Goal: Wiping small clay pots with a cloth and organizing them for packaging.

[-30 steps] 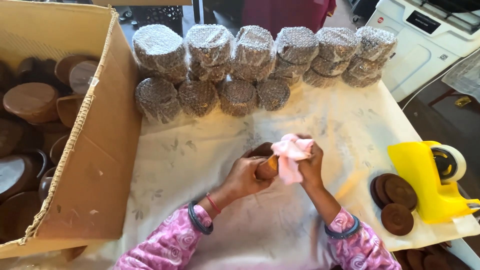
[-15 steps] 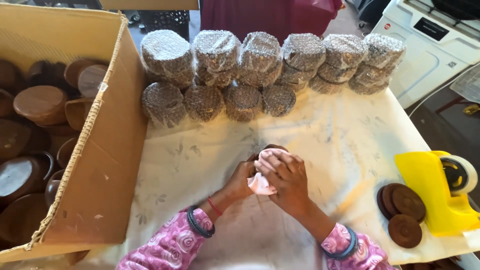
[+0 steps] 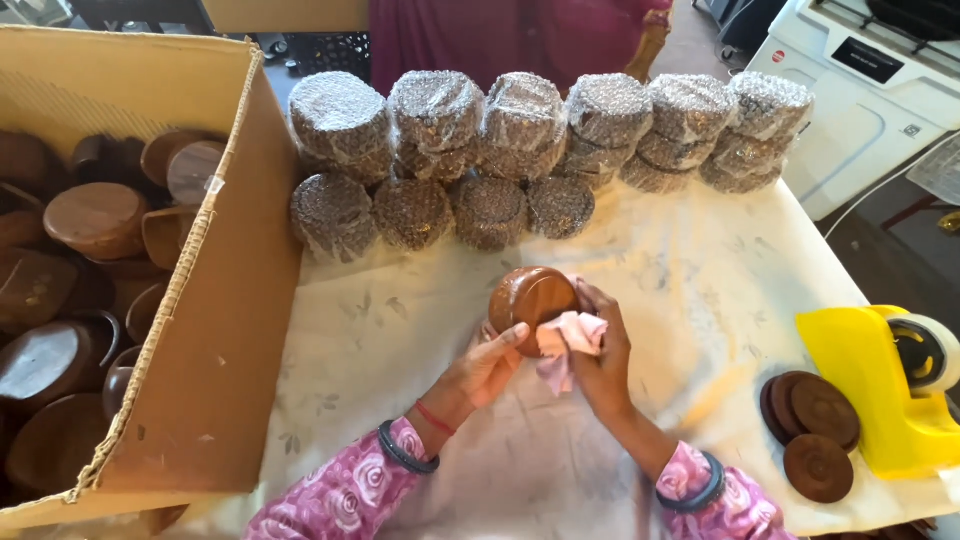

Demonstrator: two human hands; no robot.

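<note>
Since half a second ago we have turned the wooden bowl (image 3: 533, 297) so its rounded underside faces up at the middle of the frame, clear of the cloth-covered desk (image 3: 700, 270). Our left hand (image 3: 487, 367) cups it from below, grip closed on its rim, steadying it for wiping. Our right hand (image 3: 598, 355) pinches a pink cloth (image 3: 567, 338) against the bowl's side. Wrapped bundles (image 3: 520, 150) line the upper frame, the cardboard box (image 3: 200, 330) of bowls stands left.

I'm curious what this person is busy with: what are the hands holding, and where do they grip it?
The left hand holds a round brown wooden bowl by its lower edge. The right hand clutches a pink cloth, bunched in its fingers against the bowl.
</note>
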